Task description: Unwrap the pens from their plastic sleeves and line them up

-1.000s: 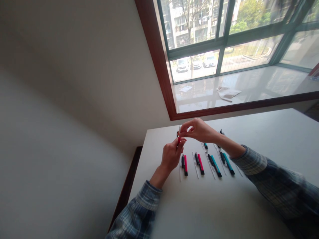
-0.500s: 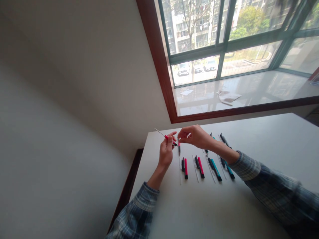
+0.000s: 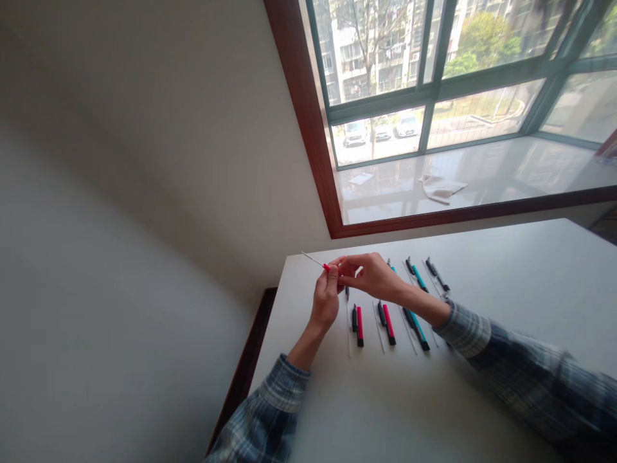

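Note:
Above the far left corner of the white table (image 3: 506,289), my left hand (image 3: 326,299) pinches a red pen barrel (image 3: 327,266) with a thin refill (image 3: 312,259) sticking out to the upper left. My right hand (image 3: 371,275) meets it from the right, fingers pinched on the barrel's near end. Below the hands lie rows of pen parts: red barrels (image 3: 359,325) (image 3: 388,323) with black caps, a teal barrel (image 3: 417,328) partly under my right forearm, and teal pens (image 3: 418,276) farther back.
Thin white refills (image 3: 348,331) lie between the pen parts. A black pen (image 3: 436,274) rests at the back right of the group. A dark wooden window frame (image 3: 308,116) rises beyond the table, with papers (image 3: 441,188) on the sill. The table's left edge drops off beside my left forearm.
The barrel and refill tilted from upright to pointing up-left. My right hand moved left and closed back in on the barrel's end, uncovering the teal pens behind it.

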`<state>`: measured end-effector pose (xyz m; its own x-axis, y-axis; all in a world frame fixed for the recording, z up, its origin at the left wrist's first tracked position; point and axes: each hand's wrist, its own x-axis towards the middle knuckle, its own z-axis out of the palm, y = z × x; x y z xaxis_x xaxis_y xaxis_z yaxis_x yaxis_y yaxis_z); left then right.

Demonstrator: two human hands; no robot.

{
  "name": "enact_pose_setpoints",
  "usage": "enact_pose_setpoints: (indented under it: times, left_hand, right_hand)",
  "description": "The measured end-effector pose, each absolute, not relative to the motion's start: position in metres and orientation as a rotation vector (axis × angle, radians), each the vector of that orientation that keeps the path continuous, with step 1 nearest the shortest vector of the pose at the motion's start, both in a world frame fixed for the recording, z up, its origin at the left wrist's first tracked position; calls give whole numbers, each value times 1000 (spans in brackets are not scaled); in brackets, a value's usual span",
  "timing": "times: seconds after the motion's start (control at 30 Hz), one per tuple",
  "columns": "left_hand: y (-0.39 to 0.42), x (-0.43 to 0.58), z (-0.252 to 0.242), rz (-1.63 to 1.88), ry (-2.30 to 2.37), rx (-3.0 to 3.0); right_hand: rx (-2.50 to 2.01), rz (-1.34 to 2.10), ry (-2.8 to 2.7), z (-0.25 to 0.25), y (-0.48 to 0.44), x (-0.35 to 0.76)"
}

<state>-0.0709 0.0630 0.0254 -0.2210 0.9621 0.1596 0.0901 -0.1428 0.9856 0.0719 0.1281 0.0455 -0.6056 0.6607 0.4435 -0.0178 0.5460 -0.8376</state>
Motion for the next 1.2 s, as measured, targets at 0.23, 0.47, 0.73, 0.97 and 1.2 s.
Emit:
enact_pose_setpoints:
  times: [0.23,0.47,0.73,0.97,1.2]
  left_hand:
    - [62,-81,20,1424,1484,1435]
    - [54,-88,15,1470,1557,1443]
    - [44,-87,7,1220,1697,1697]
    - [48,-87,-2,1120,1709,1761]
    - [50,-87,-3,1135,1714,1748]
  right_hand:
    - [-586,1269,-1982,47,137,77]
    - [-670,1760,-1600,46,157,89]
    - [-607,1710,-1380,56,169,104]
    - [-597,1297,-1567,71,165,112]
    - [-542,1201,-1686,75,160,109]
